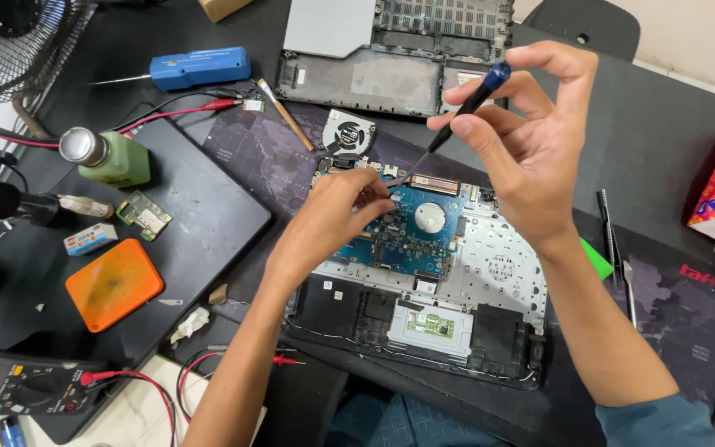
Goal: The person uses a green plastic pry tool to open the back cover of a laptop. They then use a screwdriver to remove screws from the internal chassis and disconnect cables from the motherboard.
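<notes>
My right hand point(531, 157) pinches a blue-handled screwdriver point(465, 112) near its cap, so the tip angles down onto the blue motherboard point(399, 228). My left hand point(337, 219) rests closed on that board beside the tip, fingers bracing something small I can't make out. The opened laptop point(424, 290) lies flat mid-bench, its bottom cover point(374, 58) set behind it. Dark bench point(655, 141), cluttered: cooling fan point(347, 132), green bottle point(113, 161), orange pad point(113, 283), multimeter point(31, 393).
</notes>
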